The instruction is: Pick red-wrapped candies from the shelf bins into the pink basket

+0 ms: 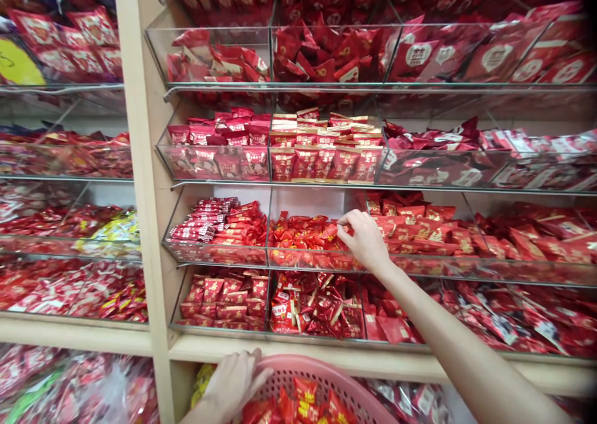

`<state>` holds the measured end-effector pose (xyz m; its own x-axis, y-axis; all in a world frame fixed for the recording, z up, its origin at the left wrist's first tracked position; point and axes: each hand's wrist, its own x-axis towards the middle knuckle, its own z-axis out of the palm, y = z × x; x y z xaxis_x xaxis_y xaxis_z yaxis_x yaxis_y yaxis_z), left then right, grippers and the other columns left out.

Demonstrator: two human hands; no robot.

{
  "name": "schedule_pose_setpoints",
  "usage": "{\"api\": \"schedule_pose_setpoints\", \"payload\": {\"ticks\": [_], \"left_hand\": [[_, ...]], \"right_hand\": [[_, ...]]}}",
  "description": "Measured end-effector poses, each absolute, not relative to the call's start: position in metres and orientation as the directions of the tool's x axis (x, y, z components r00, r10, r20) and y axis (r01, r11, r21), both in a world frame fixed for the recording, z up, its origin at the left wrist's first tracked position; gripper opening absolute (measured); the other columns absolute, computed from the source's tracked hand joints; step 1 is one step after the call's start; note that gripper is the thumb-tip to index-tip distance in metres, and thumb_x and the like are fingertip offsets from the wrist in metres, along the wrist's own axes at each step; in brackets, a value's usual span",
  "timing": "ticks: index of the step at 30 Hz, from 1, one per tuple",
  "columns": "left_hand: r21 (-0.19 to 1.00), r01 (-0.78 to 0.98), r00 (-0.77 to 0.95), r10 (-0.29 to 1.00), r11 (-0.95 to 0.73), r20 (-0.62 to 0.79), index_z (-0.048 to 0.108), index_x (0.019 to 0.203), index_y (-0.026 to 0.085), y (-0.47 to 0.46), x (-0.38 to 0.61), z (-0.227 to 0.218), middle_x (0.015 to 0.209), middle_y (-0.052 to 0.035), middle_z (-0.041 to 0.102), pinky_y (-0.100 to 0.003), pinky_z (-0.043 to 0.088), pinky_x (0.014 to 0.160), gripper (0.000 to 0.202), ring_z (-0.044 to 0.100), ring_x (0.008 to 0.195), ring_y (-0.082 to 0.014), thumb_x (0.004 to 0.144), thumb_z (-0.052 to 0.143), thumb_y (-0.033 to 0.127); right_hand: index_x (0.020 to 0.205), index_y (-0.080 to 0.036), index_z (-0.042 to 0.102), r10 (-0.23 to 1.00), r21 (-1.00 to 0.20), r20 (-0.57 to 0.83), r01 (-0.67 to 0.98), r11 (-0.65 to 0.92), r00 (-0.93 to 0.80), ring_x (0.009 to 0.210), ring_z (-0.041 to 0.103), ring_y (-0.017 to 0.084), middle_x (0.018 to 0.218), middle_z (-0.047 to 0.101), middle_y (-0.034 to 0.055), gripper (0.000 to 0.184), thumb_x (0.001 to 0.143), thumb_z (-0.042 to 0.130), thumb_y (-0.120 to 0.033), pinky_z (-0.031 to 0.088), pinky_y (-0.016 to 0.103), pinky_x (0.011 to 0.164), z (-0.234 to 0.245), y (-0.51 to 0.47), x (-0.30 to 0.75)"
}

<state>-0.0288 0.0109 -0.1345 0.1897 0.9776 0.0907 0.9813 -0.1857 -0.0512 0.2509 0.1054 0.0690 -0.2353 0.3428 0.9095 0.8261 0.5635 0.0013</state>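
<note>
My right hand (366,239) reaches over the front of a clear bin in the third row, its thumb and fingers pinched together. A small red-wrapped candy (330,230) shows at the fingertips, above a heap of similar red candies (298,232) with yellow print. At the bottom, my left hand (233,380) is at the rim of a pink plastic basket (321,367), with its fingers closed over the left edge. Inside the basket lie several red packets (305,396) with yellow lettering. The basket's lower part is out of view.
Clear dividers split the shelves into bins of red-wrapped sweets. Upright red and gold packets (326,156) fill a bin above; more red packets (224,296) lie below. A pale wooden post (140,132) stands at left, and a wooden ledge (298,349) runs behind the basket.
</note>
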Motion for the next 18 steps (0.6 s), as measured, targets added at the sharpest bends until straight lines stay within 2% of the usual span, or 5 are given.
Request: {"api": "schedule_pose_setpoints", "payload": {"ticks": [7,12,15,18], "left_hand": [[-0.127,0.978,0.178,0.98,-0.166,0.093,0.055,0.116,0.015,0.009,-0.027,-0.138,0.093,-0.0151,0.067,-0.042,0.046,0.076,0.05,0.062,0.088,-0.0297,0.089,0.029,0.046],[-0.107,0.98,0.174,0.982,-0.166,0.077,0.056,0.116,0.015,0.006,-0.026,-0.134,0.094,-0.0152,0.067,-0.041,0.046,0.077,0.05,0.062,0.089,-0.0295,0.089,0.029,0.047],[-0.071,0.984,0.167,0.984,-0.162,0.069,0.058,0.111,0.016,0.005,-0.024,-0.13,0.095,-0.0147,0.067,-0.04,0.045,0.077,0.05,0.062,0.09,-0.0291,0.088,0.027,0.048],[-0.043,0.986,0.162,0.984,-0.159,0.07,0.058,0.109,0.016,0.004,-0.024,-0.13,0.094,-0.0149,0.067,-0.041,0.044,0.077,0.049,0.061,0.089,-0.0294,0.088,0.027,0.048]], "right_hand": [[0.074,-0.02,0.051,0.307,-0.125,0.942,0.705,0.698,-0.137,0.075,0.051,0.019,0.077,0.055,0.0035,0.009,0.082,0.046,-0.022,0.041,0.032,0.07,0.072,0.102,0.252],[0.079,-0.02,0.054,0.394,-0.298,0.919,0.585,0.754,-0.039,0.07,0.055,0.017,0.077,0.058,0.0037,0.011,0.082,0.048,-0.029,0.044,0.03,0.065,0.074,0.067,0.251],[0.083,-0.021,0.056,0.492,-0.33,0.854,0.559,0.761,-0.166,0.072,0.057,0.017,0.082,0.062,0.0038,0.011,0.083,0.049,-0.029,0.045,0.029,0.067,0.058,0.032,0.254],[0.083,-0.023,0.057,0.591,-0.347,0.719,0.547,0.762,-0.366,0.073,0.059,0.016,0.082,0.064,0.0031,0.01,0.084,0.047,-0.026,0.047,0.028,0.068,0.023,-0.001,0.257]]}}
